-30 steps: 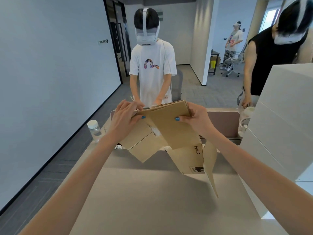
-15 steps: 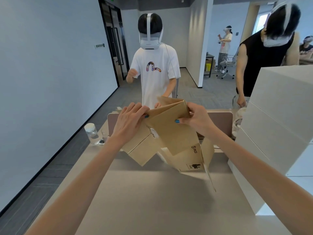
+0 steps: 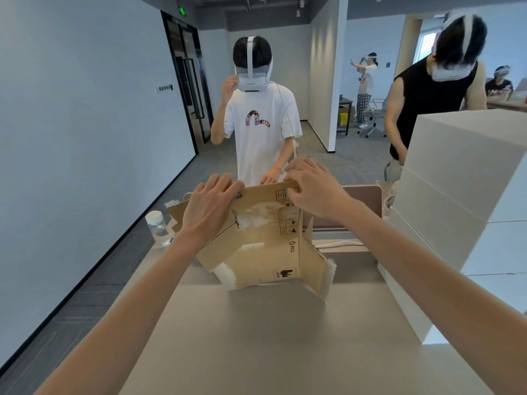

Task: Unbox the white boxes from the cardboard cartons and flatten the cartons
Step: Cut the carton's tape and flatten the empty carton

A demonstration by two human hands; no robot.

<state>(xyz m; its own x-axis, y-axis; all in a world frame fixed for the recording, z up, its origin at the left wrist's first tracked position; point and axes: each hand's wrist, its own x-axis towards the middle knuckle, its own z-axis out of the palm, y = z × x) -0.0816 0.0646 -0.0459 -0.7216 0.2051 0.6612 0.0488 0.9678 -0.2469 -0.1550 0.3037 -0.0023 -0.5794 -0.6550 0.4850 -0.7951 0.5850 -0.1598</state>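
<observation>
We hold the flattened brown cardboard carton (image 3: pixel 268 246) upright over the far middle of the grey worktop (image 3: pixel 256 343), our left hand (image 3: pixel 209 208) and right hand (image 3: pixel 312 189) each curled over its top edge; stacked large white boxes (image 3: pixel 456 195) stand at the right edge

The cardboard carton (image 3: pixel 271 252) carries the brand word "PICO" beside a round logo, printed sideways toward the right of its near face. Small black handling pictograms sit above and below it, too small to read. At the far left, a green sign (image 3: pixel 181 9) glows above the dark doorway (image 3: pixel 186 81); its marking is unclear.
</observation>
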